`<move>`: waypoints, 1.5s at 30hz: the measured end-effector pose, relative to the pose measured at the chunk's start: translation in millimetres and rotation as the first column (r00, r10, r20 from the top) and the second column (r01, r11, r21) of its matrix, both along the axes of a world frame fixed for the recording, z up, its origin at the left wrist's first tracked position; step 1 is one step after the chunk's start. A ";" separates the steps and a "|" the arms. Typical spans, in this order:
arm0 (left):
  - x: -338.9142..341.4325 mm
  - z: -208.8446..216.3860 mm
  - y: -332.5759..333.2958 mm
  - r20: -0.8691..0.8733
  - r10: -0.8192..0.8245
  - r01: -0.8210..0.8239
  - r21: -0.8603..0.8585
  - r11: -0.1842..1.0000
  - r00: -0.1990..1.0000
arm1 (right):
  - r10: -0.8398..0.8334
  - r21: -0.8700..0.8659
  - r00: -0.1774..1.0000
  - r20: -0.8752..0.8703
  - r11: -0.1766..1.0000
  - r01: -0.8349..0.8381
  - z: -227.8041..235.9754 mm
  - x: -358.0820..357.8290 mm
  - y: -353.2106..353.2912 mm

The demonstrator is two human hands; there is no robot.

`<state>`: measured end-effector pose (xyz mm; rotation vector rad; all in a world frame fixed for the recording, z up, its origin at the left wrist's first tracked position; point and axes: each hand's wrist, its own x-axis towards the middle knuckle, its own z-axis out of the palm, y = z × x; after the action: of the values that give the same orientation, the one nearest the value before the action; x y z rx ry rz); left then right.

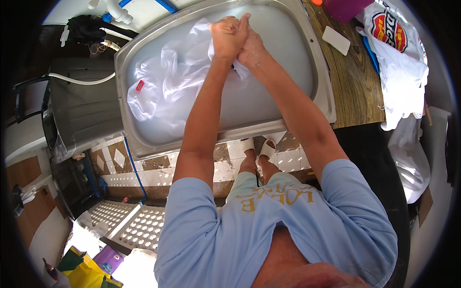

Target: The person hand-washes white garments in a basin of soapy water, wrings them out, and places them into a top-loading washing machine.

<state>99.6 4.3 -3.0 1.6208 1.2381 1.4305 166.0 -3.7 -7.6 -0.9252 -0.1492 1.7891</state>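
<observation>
The white garment (pixel 175 72) lies spread and rumpled in cloudy water (pixel 283 62), partly sunk, with its upper folds above the surface and a small red label (pixel 139 86) showing toward the left end. Its right end runs up to my two hands, which are pressed together over the water. My left hand (pixel 226 37) has its fingers curled in, with a bunch of the fabric caught in that grip; my right hand (pixel 252 49) lies against it, thumb up (its fingers are hidden from me, so I cannot tell how far that grip is closed). All this is inside a metal basin (pixel 323 81) with rounded corners. Just beside its right rim, on the wooden table (pixel 357 96), are a pale rectangular bar (pixel 336 40), a purple container (pixel 342 8) and a white printed cloth (pixel 403 72) that hangs over the edge. To the left of the basin stands a dark grey appliance (pixel 84 96), a white hose (pixel 81 80) curving across it. Below, my white slippers (pixel 267 149) are on the patterned floor (pixel 290 158), and farther off at lower left sits a yellow and green bag (pixel 89 272).
</observation>
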 end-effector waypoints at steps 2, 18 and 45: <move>-16.7 -2.8 20.7 0.032 0.109 -0.106 -0.080 0.991 0.994 | 0.014 -0.155 0.985 0.175 0.988 0.013 15.6 -15.2 -2.6; -79.9 37.1 12.4 -0.575 -0.433 0.117 -0.503 0.856 0.694 | 0.063 0.341 0.998 0.024 0.938 -0.067 -16.8 65.0 40.1; 67.7 -2.9 -29.2 -0.162 -0.025 0.056 0.187 0.981 0.986 | 0.157 0.379 0.666 -0.729 0.903 0.202 -50.4 33.9 1.9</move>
<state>167.3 -24.9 -5.9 1.9108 1.1763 1.4549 199.9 -1.8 -58.0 0.1832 0.0041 1.8663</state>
